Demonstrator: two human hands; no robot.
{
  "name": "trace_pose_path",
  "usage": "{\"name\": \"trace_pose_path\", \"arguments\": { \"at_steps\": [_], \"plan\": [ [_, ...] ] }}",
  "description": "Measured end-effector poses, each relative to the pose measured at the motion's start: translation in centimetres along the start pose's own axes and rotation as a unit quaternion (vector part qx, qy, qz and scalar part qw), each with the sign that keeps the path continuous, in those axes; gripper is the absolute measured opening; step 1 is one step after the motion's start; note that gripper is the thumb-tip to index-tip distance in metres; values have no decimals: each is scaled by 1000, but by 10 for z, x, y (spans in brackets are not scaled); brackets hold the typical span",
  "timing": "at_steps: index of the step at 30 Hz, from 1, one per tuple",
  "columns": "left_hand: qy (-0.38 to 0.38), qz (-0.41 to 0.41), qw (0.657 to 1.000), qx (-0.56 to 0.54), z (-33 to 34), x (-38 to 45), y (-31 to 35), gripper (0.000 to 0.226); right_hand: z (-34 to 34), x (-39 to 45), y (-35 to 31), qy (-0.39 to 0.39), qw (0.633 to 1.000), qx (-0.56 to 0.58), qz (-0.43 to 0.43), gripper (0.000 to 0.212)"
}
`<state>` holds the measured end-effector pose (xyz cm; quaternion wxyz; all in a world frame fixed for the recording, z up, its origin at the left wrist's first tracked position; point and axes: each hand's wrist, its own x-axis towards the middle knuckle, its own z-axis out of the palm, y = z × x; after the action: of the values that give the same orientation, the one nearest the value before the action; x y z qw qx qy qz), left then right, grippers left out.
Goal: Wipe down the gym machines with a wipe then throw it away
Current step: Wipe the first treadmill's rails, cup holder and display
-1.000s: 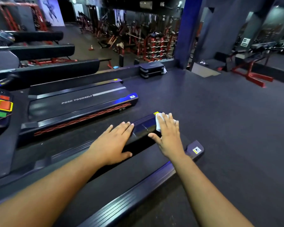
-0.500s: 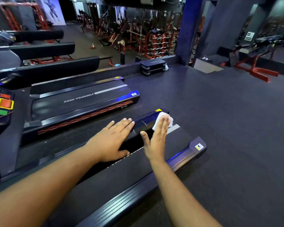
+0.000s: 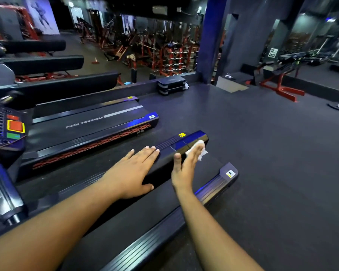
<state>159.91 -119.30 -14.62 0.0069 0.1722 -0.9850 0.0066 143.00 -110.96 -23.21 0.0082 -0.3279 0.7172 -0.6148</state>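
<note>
I lean over a black treadmill [image 3: 137,218] whose left side rail [image 3: 176,143] runs away from me to a rounded end cap. My left hand [image 3: 133,173] lies flat on that rail, fingers straight. My right hand [image 3: 186,165] is turned on edge, fingers straight, pressing a white wipe [image 3: 199,151] against the inner side of the rail near its far end. Part of the wipe sticks out past my fingertips. The treadmill's right side rail [image 3: 219,184] runs to a capped end with a sticker.
A second treadmill [image 3: 98,126] marked "PUSH YOURSELF" lies to the left, its console [image 3: 6,128] at the far left edge. Dark rubber floor [image 3: 272,173] spreads to the right. A stack of step platforms [image 3: 171,85], a blue pillar [image 3: 208,40] and a red bench frame [image 3: 280,85] stand beyond.
My right hand has turned from flat on the rail's top to on edge against its inner side and has slid the wipe toward the rail's far end. My left hand has stayed in place.
</note>
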Motion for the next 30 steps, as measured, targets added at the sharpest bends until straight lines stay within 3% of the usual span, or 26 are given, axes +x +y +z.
{"name": "trace_pose_path", "arguments": {
  "at_steps": [5,11,17,19,21,24,26,30],
  "plan": [
    [9,-6,1000,-6,2,0,0,107,-20,-32,3,-131,954,-185,-194,106],
    [15,-11,1000,-1,1,0,0,108,-55,42,-12,-127,922,-342,-128,110],
    [24,-51,998,-7,3,-24,-5,107,-29,-22,-40,-259,869,-291,-306,113],
    [16,-48,999,4,2,-38,-8,108,-36,-19,-39,-272,851,-294,-340,110],
    [10,-46,999,11,2,-49,-12,107,-45,2,-33,-235,855,-319,-334,103],
    [8,-48,999,13,1,-62,-15,105,-51,27,-30,-186,878,-360,-256,100],
    [9,-53,998,14,1,-69,-17,105,-38,14,-39,-198,875,-367,-245,107],
    [14,-57,998,21,2,-80,-19,106,-12,-50,-58,-270,856,-299,-325,117]
  ]
}}
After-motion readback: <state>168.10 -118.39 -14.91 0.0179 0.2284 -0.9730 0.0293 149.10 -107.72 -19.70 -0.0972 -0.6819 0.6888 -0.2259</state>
